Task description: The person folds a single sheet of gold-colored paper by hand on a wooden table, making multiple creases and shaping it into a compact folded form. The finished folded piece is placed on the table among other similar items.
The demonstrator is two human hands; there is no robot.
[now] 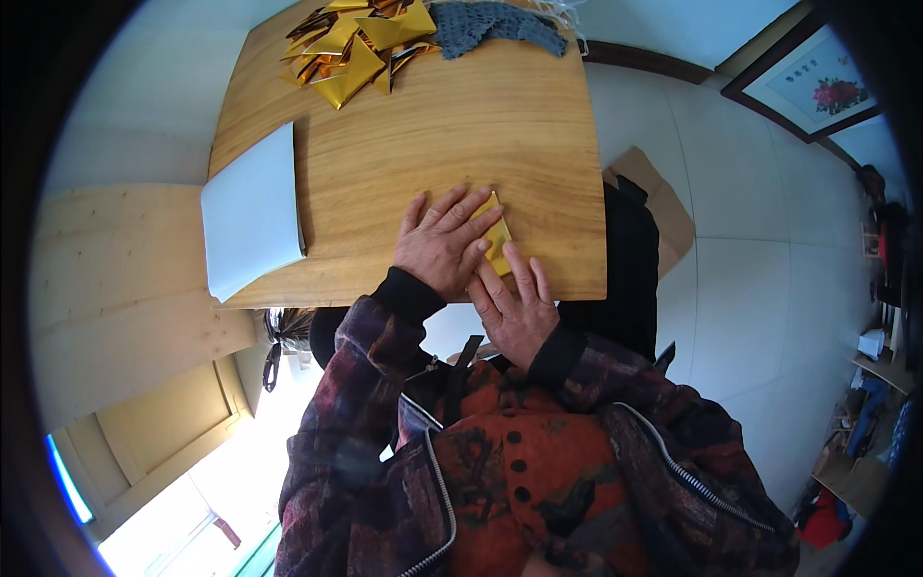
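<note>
A small piece of folded gold paper (498,236) lies on the wooden table close to its front edge. My left hand (440,240) rests flat over the paper's left part, fingers stretched out and slightly spread. From the front, my right hand (519,308) lies with its fingers extended onto the paper's lower part, the fingertips touching it. The two hands meet near the paper's left side. Much of the sheet is hidden under the fingers, so its full shape cannot be made out.
Folded gold paper pieces (361,48) are heaped at the table's far left, beside a dark grey knitted cloth (495,27). A stack of white sheets (255,212) lies along the left edge. Brown cardboard (663,207) stands right of the table (433,135). A framed flower picture (812,82) hangs far right.
</note>
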